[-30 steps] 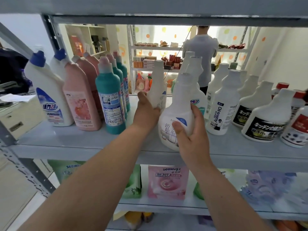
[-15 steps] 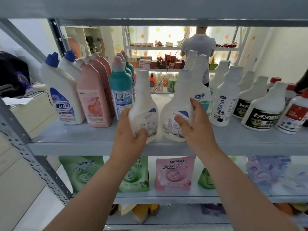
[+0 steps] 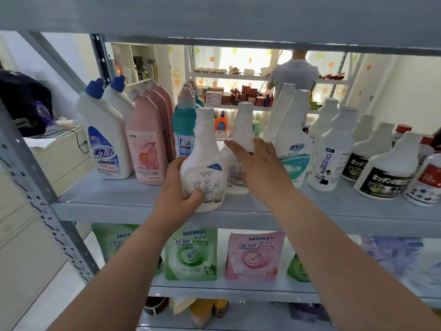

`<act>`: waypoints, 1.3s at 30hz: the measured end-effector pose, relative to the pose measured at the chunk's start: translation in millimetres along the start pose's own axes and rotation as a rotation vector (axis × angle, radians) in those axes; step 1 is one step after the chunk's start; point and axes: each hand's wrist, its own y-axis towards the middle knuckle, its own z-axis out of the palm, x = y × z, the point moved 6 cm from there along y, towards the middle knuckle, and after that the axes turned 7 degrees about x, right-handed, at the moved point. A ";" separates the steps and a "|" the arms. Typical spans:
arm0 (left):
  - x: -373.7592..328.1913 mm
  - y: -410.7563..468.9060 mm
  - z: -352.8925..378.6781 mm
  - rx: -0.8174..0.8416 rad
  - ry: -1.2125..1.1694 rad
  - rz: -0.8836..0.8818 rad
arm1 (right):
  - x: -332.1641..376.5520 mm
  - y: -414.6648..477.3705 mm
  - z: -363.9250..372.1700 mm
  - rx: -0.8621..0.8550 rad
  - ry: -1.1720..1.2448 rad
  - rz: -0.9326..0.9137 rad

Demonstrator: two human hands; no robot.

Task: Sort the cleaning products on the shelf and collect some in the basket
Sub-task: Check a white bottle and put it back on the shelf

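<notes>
Mid-sort: my left hand grips the front white cleaner bottle at the shelf edge, my right hand rests flat-fingered against the twin bottle; next, probably seat both in line.

Bathroom-cleaner bottles: two, one in the grip, its twin just right of it.
Blue-capped white bottles: two, far left of the grip.
Pink bottles: three, left of the grip.
Teal-labelled white bottles: two, right of the grip.
Oil enemy bottles: two, further right (rear label partly hidden).
Green pouches: three, below the grip.
Pink pouch: one, below the grip.
</notes>
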 end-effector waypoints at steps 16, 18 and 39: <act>17.6 6.5 0.5 0.004 -0.038 -0.047 | -13.8 101.3 38.1 0.079 0.114 0.104; 18.1 5.9 0.1 0.008 -0.047 -0.055 | -14.2 105.3 40.9 0.106 0.145 0.101; 1.5 -14.4 -5.9 0.030 -0.205 -0.084 | 27.6 -88.8 49.1 0.178 0.485 0.058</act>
